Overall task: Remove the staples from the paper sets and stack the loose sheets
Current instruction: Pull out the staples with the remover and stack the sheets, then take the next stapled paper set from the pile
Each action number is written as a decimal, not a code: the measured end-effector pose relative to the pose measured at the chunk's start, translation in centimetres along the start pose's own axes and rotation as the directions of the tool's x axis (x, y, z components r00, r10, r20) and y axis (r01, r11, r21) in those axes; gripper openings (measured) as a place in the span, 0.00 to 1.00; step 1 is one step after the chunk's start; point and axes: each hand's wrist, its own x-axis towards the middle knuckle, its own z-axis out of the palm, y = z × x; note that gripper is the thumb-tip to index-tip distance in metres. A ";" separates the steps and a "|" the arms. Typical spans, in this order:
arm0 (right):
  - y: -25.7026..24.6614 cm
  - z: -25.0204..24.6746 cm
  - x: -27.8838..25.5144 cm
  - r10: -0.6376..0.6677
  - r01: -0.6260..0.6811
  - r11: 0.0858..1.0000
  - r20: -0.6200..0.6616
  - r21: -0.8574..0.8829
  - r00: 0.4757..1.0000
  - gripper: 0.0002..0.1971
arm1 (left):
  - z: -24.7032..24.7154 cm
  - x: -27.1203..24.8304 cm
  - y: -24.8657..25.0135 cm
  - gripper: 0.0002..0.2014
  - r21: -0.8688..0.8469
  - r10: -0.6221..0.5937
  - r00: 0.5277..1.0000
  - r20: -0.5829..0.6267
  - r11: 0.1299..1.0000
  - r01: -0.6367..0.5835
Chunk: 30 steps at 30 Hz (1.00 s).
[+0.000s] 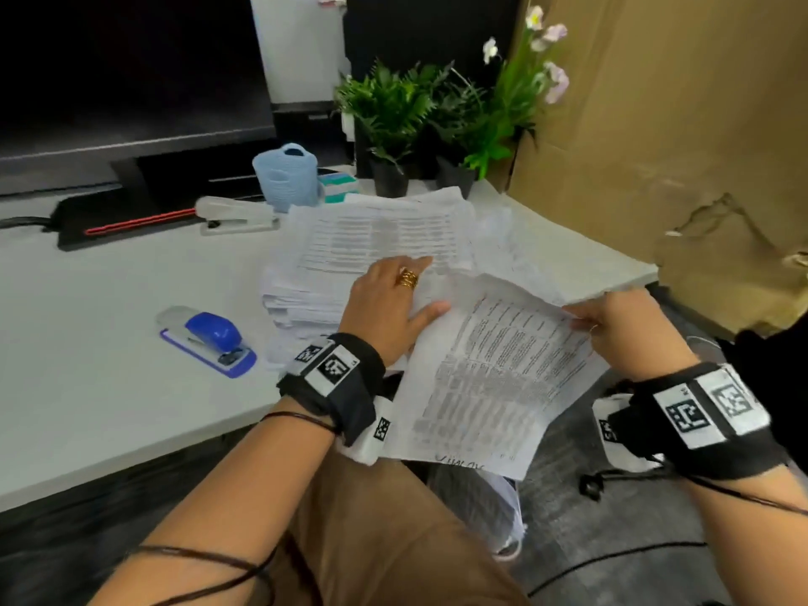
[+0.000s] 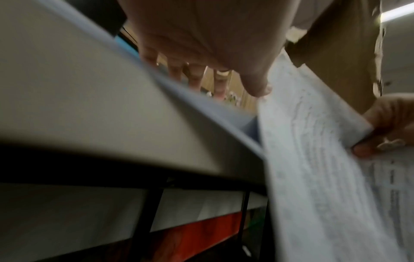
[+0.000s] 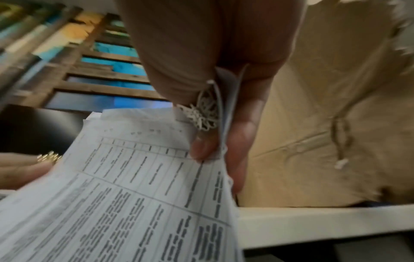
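A printed paper set (image 1: 494,378) hangs off the table's front edge over my lap, tilted. My right hand (image 1: 621,321) pinches its top right corner; in the right wrist view the thumb (image 3: 202,150) lies on the printed page (image 3: 134,195), beside something small, silvery and tangled. My left hand (image 1: 389,299), with a gold ring, lies with straight fingers on the thick paper stack (image 1: 371,238), and its thumb rests on the set's left edge. The left wrist view shows that thumb (image 2: 257,86) touching the sheet (image 2: 313,159). No staple is visible.
A blue stapler (image 1: 205,338) lies left of the stack on the white table (image 1: 109,365). Behind are a white stapler (image 1: 236,216), a pale blue basket cup (image 1: 286,172), potted plants (image 1: 393,115) and a monitor (image 1: 131,72). A cardboard box (image 1: 677,146) stands right.
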 end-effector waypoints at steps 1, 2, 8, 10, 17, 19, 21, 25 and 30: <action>1.1 0.1 -0.6 0.045 -0.045 0.999 0.015 -0.013 0.999 0.15 | 1.1 0.1 -0.1 0.35 0.104 -0.030 0.996 0.080 0.994 0.022; 2.0 0.1 -1.2 0.085 -0.084 0.996 0.029 -0.021 0.996 0.14 | 2.1 0.2 -0.3 0.34 0.196 -0.067 0.986 0.155 0.980 0.036; 4.2 3.5 -2.9 0.208 -0.187 0.978 0.296 -0.096 0.932 0.19 | 4.4 2.3 0.5 0.30 0.265 -0.143 0.961 0.235 0.961 0.078; 4.5 6.0 -2.6 0.246 -0.224 0.969 0.385 -0.101 0.889 0.21 | 5.0 2.7 1.1 0.30 0.273 -0.161 0.958 0.238 0.958 0.093; 2.6 14.6 -2.4 0.249 -0.279 0.960 0.560 -0.032 0.791 0.13 | 6.0 2.8 1.3 0.30 0.276 -0.147 0.969 0.199 0.957 0.089; 2.2 17.8 -2.5 0.297 -0.318 0.945 0.595 -0.072 0.747 0.13 | 6.1 2.7 1.2 0.30 0.267 -0.140 0.973 0.184 0.960 0.087; 1.9 20.3 -2.9 0.361 -0.363 0.923 0.620 -0.130 0.696 0.15 | 6.3 2.7 1.1 0.29 0.258 -0.131 0.977 0.171 0.963 0.084; 1.8 24.3 -4.9 0.422 -0.426 0.887 0.680 -0.176 0.599 0.17 | 6.5 2.7 0.9 0.33 0.275 -0.128 0.979 0.160 0.958 0.080; 0.7 26.6 -8.1 0.163 -0.312 0.949 0.771 0.049 0.615 0.28 | 6.5 2.7 0.9 0.34 0.270 -0.123 0.981 0.149 0.960 0.079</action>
